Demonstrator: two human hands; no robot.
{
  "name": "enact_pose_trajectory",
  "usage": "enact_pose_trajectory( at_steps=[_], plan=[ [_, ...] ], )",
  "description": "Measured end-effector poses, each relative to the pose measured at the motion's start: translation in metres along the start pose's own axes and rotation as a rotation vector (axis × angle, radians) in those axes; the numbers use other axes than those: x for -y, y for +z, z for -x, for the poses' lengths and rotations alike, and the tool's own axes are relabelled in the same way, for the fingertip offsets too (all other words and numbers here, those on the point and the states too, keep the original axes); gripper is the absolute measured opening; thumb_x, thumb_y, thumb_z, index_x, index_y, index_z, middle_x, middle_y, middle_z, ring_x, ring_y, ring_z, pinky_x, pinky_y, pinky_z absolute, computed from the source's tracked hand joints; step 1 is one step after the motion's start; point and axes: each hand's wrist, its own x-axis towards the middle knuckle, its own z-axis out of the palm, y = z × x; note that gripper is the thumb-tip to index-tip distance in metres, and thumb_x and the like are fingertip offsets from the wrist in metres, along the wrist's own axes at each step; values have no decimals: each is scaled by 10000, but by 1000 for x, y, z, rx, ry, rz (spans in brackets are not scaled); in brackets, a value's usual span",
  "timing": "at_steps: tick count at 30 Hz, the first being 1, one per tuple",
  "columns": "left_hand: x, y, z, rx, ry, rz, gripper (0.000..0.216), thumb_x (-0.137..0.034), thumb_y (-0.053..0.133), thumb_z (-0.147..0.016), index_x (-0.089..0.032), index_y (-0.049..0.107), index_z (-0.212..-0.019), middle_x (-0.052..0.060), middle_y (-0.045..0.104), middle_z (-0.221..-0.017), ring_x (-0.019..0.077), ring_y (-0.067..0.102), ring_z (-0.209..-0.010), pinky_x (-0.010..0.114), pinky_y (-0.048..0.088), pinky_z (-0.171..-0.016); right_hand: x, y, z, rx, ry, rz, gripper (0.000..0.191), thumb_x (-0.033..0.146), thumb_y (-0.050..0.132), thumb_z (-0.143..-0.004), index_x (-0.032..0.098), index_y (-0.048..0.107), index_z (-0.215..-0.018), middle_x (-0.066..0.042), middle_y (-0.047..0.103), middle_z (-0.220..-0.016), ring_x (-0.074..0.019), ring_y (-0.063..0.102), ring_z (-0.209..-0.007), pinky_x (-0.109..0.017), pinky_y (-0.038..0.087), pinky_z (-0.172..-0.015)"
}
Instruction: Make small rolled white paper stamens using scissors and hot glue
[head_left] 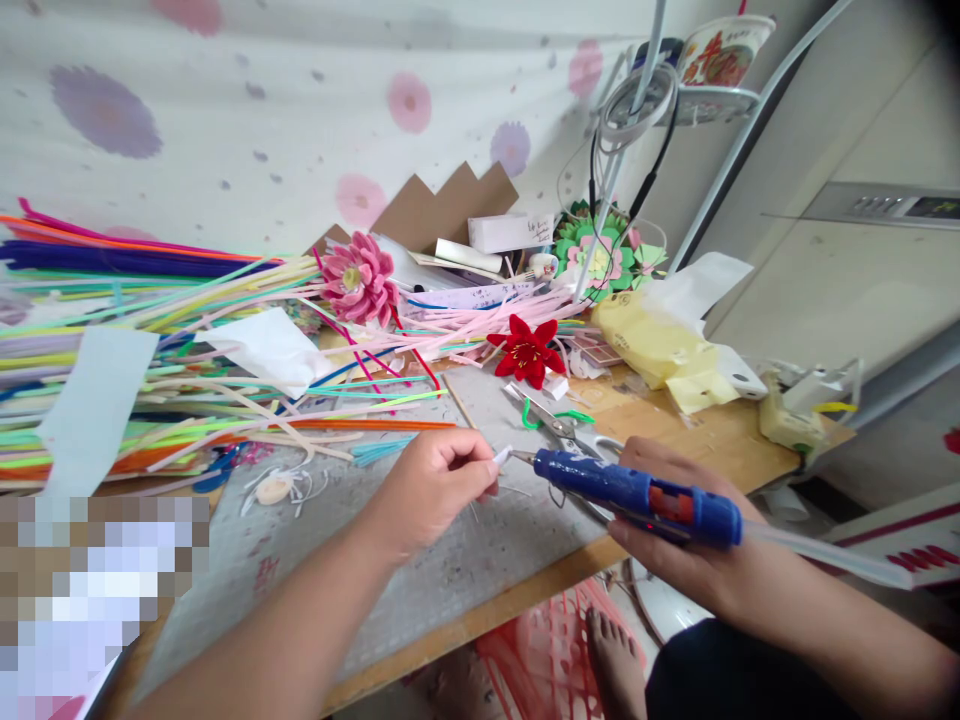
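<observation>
My right hand (pixel 675 540) is wrapped around a blue hot glue gun (pixel 637 495), with a clear glue stick (pixel 832 555) sticking out of its back end. The gun's metal nozzle points left and is at or very near a small white piece (pixel 502 456). That piece is pinched between the thumb and fingers of my left hand (pixel 450 480); its kind is too small to make out. Both hands are above a grey cutting mat (pixel 360 580). Behind the gun lie scissors (pixel 559 425) and a green-handled tool, partly hidden.
Bundles of coloured pipe cleaners (pixel 135 380) cover the table's left side. A pink flower (pixel 358 278), a red flower (pixel 527 352) and a green-pink flower (pixel 600 250) sit toward the back. A yellow package (pixel 660 345) lies at the right. Cables (pixel 637 110) hang from a pole.
</observation>
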Motion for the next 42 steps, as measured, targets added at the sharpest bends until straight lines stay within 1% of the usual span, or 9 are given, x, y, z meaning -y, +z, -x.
enact_pose_trajectory(
  at_steps=[12, 14, 21, 25, 30, 35, 38, 39, 42],
  plan=[
    [-1, 0, 0, -1, -17, 72, 150, -222, 575, -687, -175, 601, -546, 3, 597, -567, 135, 535, -575, 264, 431, -594, -9, 3, 2, -29, -10, -16, 124, 255, 518, -814, 232, 526, -693, -22, 528, -657, -190, 542, -631, -319, 461, -542],
    [-1, -1, 0, 5, -18, 73, 155, -216, 570, -692, -173, 602, -546, 3, 602, -569, 130, 532, -571, 260, 428, -593, -24, -2, 3, -79, 115, -60, 109, 308, 586, -773, 230, 561, -702, -23, 548, -670, -184, 549, -609, -314, 465, -534],
    [-3, 0, -2, 2, -41, 93, 171, -247, 585, -696, -171, 598, -544, 0, 589, -563, 127, 506, -567, 258, 414, -579, -116, -32, 14, -464, 872, -309, 278, 445, 710, -679, 216, 554, -672, 17, 509, -468, -141, 496, -407, -263, 402, -375],
    [-4, -1, -2, 15, -49, 112, 175, -271, 605, -707, -164, 635, -571, 15, 624, -597, 129, 519, -584, 258, 411, -589, -146, -27, 23, -419, 958, -264, 304, 461, 623, -760, 212, 506, -630, 14, 504, -440, -131, 487, -382, -280, 458, -417],
    [-2, -2, -1, 30, -70, 165, 174, -279, 621, -732, -148, 708, -656, 44, 671, -657, 127, 533, -609, 251, 404, -606, -157, -25, 21, -329, 990, -87, 376, 529, 590, -765, 201, 521, -595, -39, 575, -480, -180, 557, -436, -317, 471, -468],
    [0, -1, -1, 23, -92, 313, 171, -272, 640, -754, -142, 712, -670, 60, 714, -728, 110, 538, -598, 233, 405, -593, -141, -54, 17, -253, 974, 303, 371, 496, 696, -660, 182, 569, -507, -169, 627, -623, -387, 625, -776, -407, 414, -602],
    [1, 1, -1, 15, -87, 347, 159, -260, 648, -759, -135, 716, -687, 68, 727, -764, 100, 538, -589, 222, 399, -577, -102, -52, 8, -236, 777, 453, 277, 444, 625, -742, 174, 668, -699, -188, 674, -864, -375, 612, -889, -418, 410, -685],
    [1, 2, 0, 11, -80, 347, 159, -259, 648, -762, -133, 720, -698, 73, 732, -780, 98, 537, -587, 219, 396, -573, -85, -44, 3, -247, 645, 413, 234, 399, 603, -764, 181, 686, -750, -161, 685, -889, -331, 623, -866, -404, 424, -710],
    [2, 4, 1, -2, -63, 342, 160, -264, 652, -769, -130, 729, -725, 81, 738, -815, 95, 544, -588, 213, 390, -565, -30, -6, -17, -51, 387, -256, 280, 388, 545, -827, 188, 691, -957, -97, 711, -940, -233, 645, -855, -346, 480, -747]
  ],
)
